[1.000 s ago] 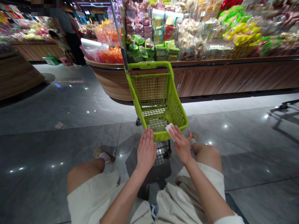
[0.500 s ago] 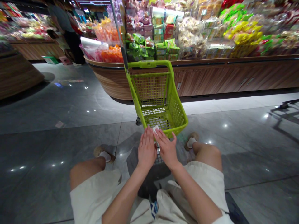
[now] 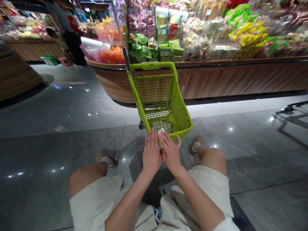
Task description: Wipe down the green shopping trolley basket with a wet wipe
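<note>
A lime-green shopping basket cart (image 3: 181, 115) stands in front of me on the grey floor, with its handle (image 3: 151, 66) raised at the far end. My left hand (image 3: 151, 153) lies flat against the basket's near rim, fingers stretched out. Right beside it, my right hand (image 3: 170, 151) presses a small white cloth or wipe (image 3: 160, 131) onto the same rim with its fingertips. The two hands touch side by side. I sit low, with my bare knees and white shorts below.
A curved wooden display counter (image 3: 216, 80) piled with packaged snacks runs behind the basket. Another wooden stand (image 3: 16, 77) is at the left. A person (image 3: 68, 29) stands far back left. A dark frame (image 3: 292, 112) sits on the floor at the right.
My right hand slid left along the near rim with the white cloth, from the right corner until it met my left hand. The left hand stayed put.
</note>
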A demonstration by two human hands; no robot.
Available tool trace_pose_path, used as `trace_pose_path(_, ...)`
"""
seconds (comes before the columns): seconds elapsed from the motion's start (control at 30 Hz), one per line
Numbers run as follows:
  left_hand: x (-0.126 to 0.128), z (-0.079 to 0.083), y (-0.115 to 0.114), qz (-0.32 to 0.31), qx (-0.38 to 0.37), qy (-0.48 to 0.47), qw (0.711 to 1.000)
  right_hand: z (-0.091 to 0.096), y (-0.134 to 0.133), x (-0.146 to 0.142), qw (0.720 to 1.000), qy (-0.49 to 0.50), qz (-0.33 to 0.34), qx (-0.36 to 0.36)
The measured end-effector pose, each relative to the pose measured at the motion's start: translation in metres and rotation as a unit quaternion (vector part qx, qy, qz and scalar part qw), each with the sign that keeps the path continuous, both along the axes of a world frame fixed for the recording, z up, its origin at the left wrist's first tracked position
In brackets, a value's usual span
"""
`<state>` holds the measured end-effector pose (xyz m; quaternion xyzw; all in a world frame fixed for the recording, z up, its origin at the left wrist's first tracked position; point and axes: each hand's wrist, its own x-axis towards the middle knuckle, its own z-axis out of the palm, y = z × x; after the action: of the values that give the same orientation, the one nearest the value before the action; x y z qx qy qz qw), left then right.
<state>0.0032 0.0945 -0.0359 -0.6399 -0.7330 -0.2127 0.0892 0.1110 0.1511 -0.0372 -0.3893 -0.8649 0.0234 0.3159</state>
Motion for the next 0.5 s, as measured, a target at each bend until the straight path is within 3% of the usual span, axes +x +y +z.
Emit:
trace_pose_path(0.1,-0.002,-0.001,0.0,-0.004,0.005,0.001,1.0,0.01,-0.007,-0.02,1.0,0.005,-0.011,-0.029)
trace_pose_path(0.23,-0.005,-0.001,-0.001,-0.01,0.007,0.0,1.0,0.01,0.003,-0.013,0.999,-0.031,0.011,-0.02)
trace_pose_path(0.4,-0.005,0.001,-0.003,-0.005,0.0,0.01,1.0,0.0,0.025,0.035,0.993,-0.076,0.072,0.048)
trace_pose_path(0.5,-0.005,0.002,-0.004,-0.006,-0.004,0.011,1.0,-0.006,0.049,0.078,0.996,-0.056,0.003,0.071)
